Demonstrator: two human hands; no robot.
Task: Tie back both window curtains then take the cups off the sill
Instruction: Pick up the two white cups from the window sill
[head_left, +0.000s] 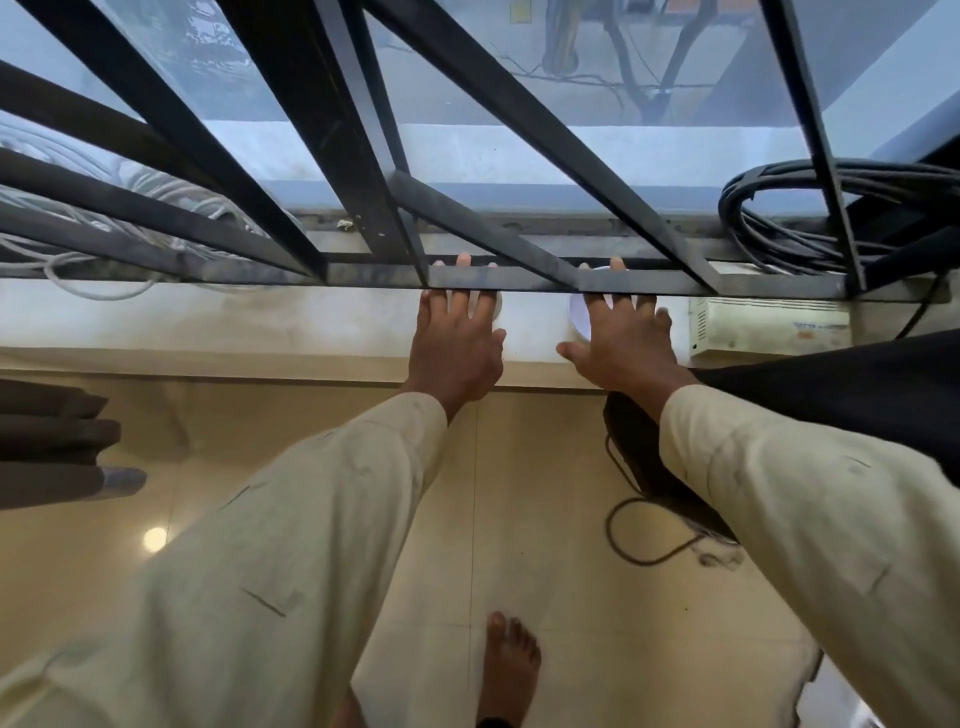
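**Both hands spread flat over the cups on the sill**

The person leans in at the window, both arms in pale sleeves (311, 519) stretched toward the stone sill (260, 322). The left hand (457, 345) lies spread over the left cup (496, 309), of which only a white sliver shows past the fingers. The right hand (621, 345) covers the right cup (577, 322) the same way, and a curved white edge peeks out beside the forefinger. On both hands the fingers are straight and fanned with the thumbs out to the side. Nothing is clenched, and they rest on top of the cups rather than wrap round them. The fingers pass under the lowest bar of the black window grille (519, 283), and their tips show again beyond it.

The two cups stand near each other about mid-sill, close under that bar, with bare stone between them.

Just beside the right hand a white box (769, 327) sits on the sill. Past the grille a coil of black cable (831, 218) lies to the right and a tangle of white cable (78, 223) to the left. The left curtain (52, 441) shows as dark gathered folds at the left edge, and the right curtain (857, 395) sweeps in dark from the right edge behind the right forearm. Whether either is tied I cannot tell. Below, a bare foot (509, 665) stands on glossy cream floor tiles (519, 519), and a black cord (639, 540) loops on the floor by the wall.
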